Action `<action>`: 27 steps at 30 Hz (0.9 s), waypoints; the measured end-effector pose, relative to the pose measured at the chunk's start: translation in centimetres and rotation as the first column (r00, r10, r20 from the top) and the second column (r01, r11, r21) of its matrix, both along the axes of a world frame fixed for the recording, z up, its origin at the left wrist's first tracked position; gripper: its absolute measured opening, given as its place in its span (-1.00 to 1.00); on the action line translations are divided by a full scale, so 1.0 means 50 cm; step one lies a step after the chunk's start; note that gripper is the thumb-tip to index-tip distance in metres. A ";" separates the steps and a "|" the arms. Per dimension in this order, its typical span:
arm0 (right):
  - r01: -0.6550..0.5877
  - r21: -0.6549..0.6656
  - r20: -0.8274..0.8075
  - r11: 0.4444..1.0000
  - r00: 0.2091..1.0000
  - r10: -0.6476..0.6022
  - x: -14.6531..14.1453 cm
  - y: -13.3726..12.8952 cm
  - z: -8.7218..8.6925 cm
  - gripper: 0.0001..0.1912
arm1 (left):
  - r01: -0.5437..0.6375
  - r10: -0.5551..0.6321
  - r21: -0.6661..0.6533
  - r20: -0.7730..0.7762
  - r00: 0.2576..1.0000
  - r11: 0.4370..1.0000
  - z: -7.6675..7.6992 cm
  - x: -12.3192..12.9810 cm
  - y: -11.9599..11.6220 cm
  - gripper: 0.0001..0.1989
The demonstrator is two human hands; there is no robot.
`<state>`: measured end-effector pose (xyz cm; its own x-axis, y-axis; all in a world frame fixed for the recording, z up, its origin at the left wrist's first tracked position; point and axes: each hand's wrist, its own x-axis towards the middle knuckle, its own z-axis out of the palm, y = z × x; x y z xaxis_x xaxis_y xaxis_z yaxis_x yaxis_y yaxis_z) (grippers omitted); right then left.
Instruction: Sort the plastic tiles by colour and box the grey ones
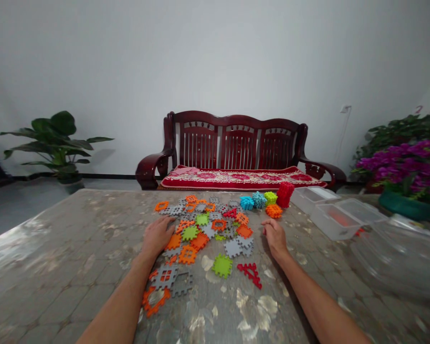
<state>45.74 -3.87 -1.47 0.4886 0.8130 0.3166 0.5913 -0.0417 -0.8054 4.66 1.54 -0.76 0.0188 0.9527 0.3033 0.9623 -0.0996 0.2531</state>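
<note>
The pieces [190, 233] lie scattered between the hands on the surface [93, 267], likely light, stiff plastic, best pinched by their toothed edges. The left hand [158, 235] rests palm down beside them; the right hand [275, 236] curls loosely, apart. I cannot tell whether either grips anything. The red triangle [250, 275] slants lengthwise toward near right.

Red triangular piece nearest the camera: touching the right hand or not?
Apart. Head view shows bare tabletop between the red triangular piece and the right hand.
</note>
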 end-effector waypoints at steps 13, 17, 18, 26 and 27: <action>0.007 0.072 -0.199 0.997 0.980 0.008 -0.009 0.002 0.008 -0.70 | 0.009 -0.010 -0.050 -0.024 1.000 0.999 0.013 0.004 -0.003 -0.58; 0.006 0.088 -0.213 0.996 0.977 0.013 -0.008 0.006 0.003 -0.70 | 0.007 -0.007 -0.034 -0.009 1.000 0.999 0.013 0.005 -0.003 -0.59; 0.005 0.094 -0.214 0.996 0.977 0.015 -0.007 0.007 0.001 -0.70 | 0.011 -0.012 -0.032 -0.009 1.000 0.999 0.013 0.004 -0.003 -0.59; 0.003 0.137 -0.215 0.991 0.976 0.027 -0.004 0.017 -0.013 -0.70 | 0.015 -0.015 -0.039 0.002 1.000 0.999 0.011 0.002 -0.001 -0.59; 0.003 0.139 -0.217 0.990 0.976 0.027 -0.004 0.017 -0.014 -0.70 | 0.016 -0.016 -0.038 0.003 1.000 0.999 0.011 0.003 -0.001 -0.59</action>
<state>45.56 -3.01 -2.18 0.5486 0.7752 0.3131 0.4012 0.0845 -0.9121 4.81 1.47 -0.22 0.0335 0.9631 0.2670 0.9599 -0.1054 0.2598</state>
